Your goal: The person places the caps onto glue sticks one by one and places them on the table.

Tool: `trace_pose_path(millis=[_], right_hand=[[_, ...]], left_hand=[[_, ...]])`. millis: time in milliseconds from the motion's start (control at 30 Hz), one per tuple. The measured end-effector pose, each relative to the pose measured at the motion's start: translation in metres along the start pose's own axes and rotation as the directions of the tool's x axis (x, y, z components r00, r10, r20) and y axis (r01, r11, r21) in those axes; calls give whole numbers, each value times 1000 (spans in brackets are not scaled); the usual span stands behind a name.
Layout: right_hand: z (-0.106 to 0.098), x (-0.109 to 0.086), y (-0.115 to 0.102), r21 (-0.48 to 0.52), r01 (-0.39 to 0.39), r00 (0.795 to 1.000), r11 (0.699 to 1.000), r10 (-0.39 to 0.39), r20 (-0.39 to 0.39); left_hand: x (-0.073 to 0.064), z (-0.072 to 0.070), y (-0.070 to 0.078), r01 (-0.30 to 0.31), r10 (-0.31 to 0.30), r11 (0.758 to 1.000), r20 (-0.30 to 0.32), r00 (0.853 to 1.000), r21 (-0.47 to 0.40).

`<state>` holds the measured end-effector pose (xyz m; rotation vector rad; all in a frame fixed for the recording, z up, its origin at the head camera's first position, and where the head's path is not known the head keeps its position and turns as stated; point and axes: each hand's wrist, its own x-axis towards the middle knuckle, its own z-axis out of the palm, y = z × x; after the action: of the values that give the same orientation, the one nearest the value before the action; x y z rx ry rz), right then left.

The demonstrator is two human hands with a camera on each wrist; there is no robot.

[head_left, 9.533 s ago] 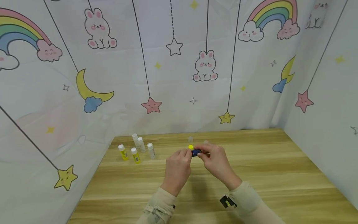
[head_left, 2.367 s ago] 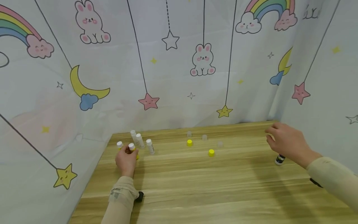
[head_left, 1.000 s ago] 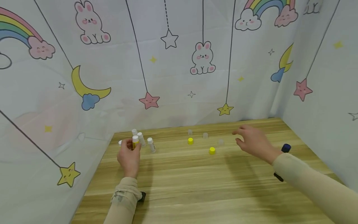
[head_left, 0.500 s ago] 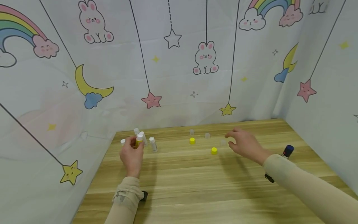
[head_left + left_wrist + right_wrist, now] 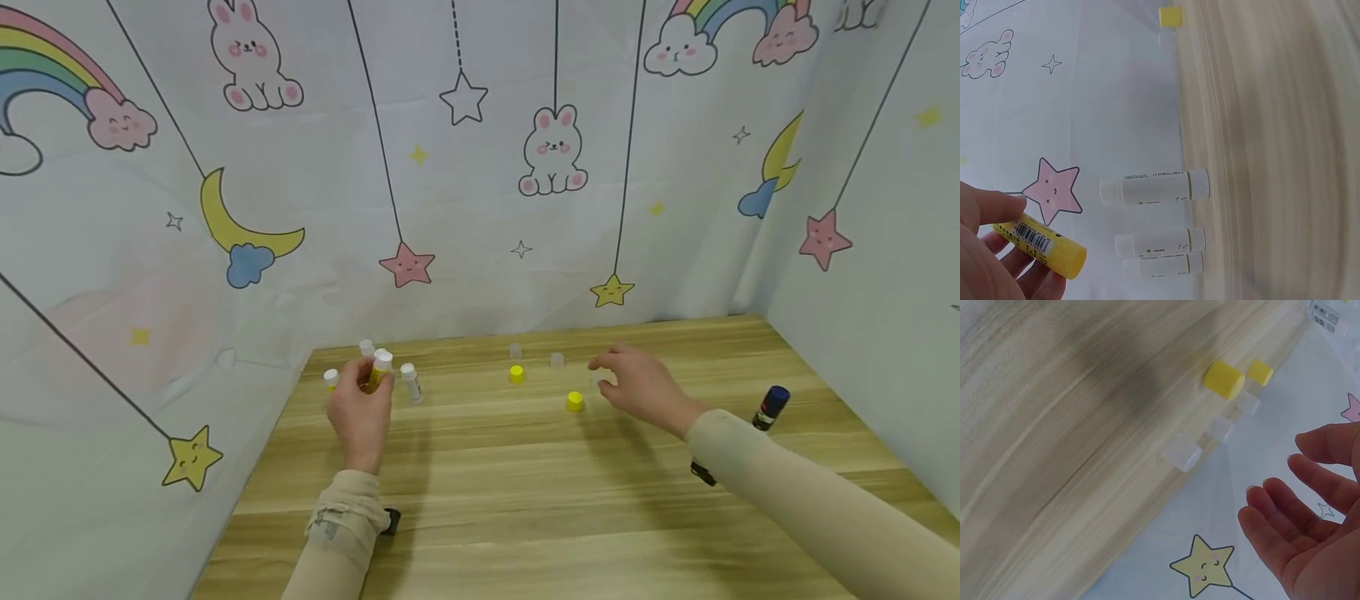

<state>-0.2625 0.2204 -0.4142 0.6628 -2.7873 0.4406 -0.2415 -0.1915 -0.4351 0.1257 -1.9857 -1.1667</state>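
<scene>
My left hand [image 5: 362, 410] grips a yellow glue stick [image 5: 380, 372] with a white top, lifted off the table. The left wrist view shows thumb and fingers around this glue stick [image 5: 1041, 244], its barcode side showing. Several white glue sticks [image 5: 1155, 188] stand nearby, one partly hidden behind another. Another yellow glue stick [image 5: 332, 380] is mostly covered by the left hand. My right hand [image 5: 637, 385] hovers near the loose caps, fingers spread and holding nothing. Below it in the right wrist view are a yellow cap [image 5: 1224, 379] and a translucent cap [image 5: 1182, 452].
A glue stick with a dark blue cap [image 5: 772, 407] stands on the right of the wooden table [image 5: 525, 508]. A second yellow cap [image 5: 516, 374] and more translucent caps [image 5: 557, 360] sit toward the back. A printed curtain [image 5: 480, 192] encloses the back and sides.
The two hands, earlier together on a dark blue piece, are now apart. The left has picked up a yellow glue stick and raised it. My right hand has moved left from the dark glue stick toward the caps.
</scene>
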Motion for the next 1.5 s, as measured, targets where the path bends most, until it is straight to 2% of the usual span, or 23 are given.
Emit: trace_pose_path(millis=[367,633,900,1267,1500], right_hand=[[16,14,-8,1,3,997,1000,-3,78],[29,20,-10,8,18,993,1000,-19,116],[39,24,-12,50,7,991,999,-14,136],[54,26,-13,67,-19,981,998,6,192],[58,23,-12,80,8,985,997,-22,168]], left_hand=[[1,0,7,-94,94,996,-7,996,-2],[-2,2,15,-170,170,985,1,985,18],[-5,4,17,-208,208,978,15,978,34],[-13,2,21,-259,256,965,75,964,34],[-15,6,23,-281,278,959,82,957,26]])
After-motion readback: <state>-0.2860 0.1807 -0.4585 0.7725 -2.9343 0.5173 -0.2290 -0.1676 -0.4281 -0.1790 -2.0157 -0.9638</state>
